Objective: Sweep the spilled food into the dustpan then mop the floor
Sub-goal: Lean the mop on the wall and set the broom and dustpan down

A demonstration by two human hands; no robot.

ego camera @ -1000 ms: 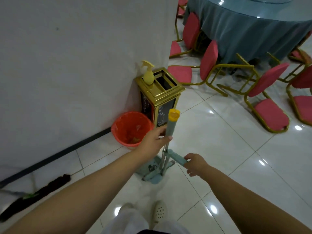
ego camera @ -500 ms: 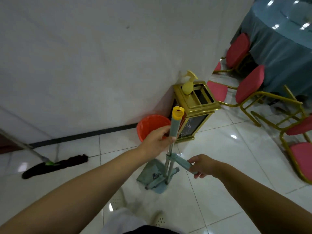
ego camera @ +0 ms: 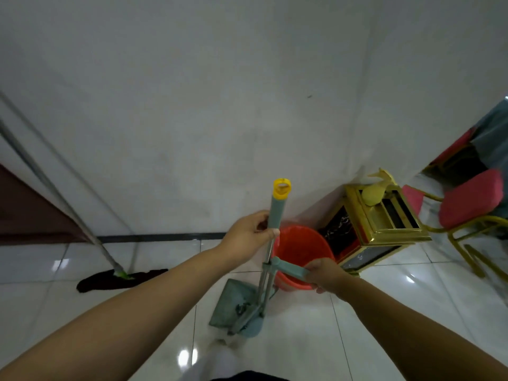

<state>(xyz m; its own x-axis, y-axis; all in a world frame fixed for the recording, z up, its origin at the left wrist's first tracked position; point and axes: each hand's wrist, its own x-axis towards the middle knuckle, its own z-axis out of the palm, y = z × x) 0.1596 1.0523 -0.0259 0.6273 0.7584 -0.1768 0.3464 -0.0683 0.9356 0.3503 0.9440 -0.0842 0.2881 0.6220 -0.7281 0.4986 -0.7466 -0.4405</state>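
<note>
arms [ego camera: 137, 320]: bare, no sleeves | trousers [ego camera: 209, 367]: pale | garment edge [ego camera: 247, 376]: dark

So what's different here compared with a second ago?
The view swung left: the mop leaning on the wall came fully into sight, and the table and most chairs left it. The dustpan now sits beside the orange bin. Unchanged: left hand grips the upright handle, right hand the side handle.

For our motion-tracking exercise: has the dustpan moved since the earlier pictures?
Yes. The dustpan was in front of the gold bin; now it sits left of the orange bucket, towards the mop.
</note>
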